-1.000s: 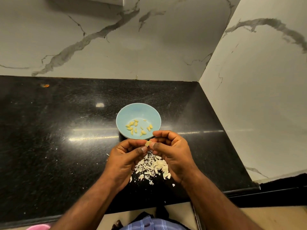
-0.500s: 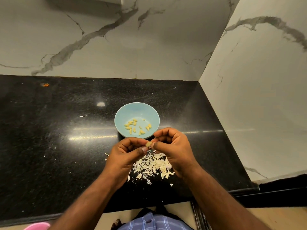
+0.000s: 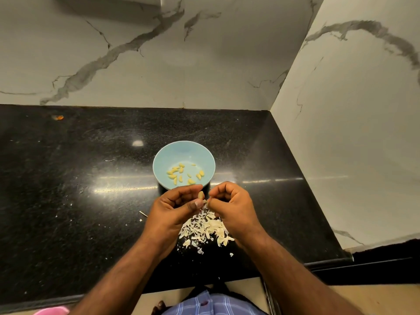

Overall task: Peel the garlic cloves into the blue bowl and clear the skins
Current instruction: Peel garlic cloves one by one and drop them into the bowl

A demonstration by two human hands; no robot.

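left hand (image 3: 176, 206): pinches small pale garlic clove (image 3: 201, 195) at its fingertips | right hand (image 3: 231, 204): just right of it, pinches a thin papery skin flake (image 3: 206, 201) | round light-blue bowl (image 3: 184, 165): just beyond hands on black speckled stone counter (image 3: 68, 189), holds peeled yellow cloves (image 3: 179, 175) | white skin pile (image 3: 204, 229): on counter below hands

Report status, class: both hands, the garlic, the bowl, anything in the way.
Left hand pinches a garlic clove; right hand pinches a bit of skin. Peeled cloves in the blue bowl. Pile of skins on the counter below the hands, nothing blocking.
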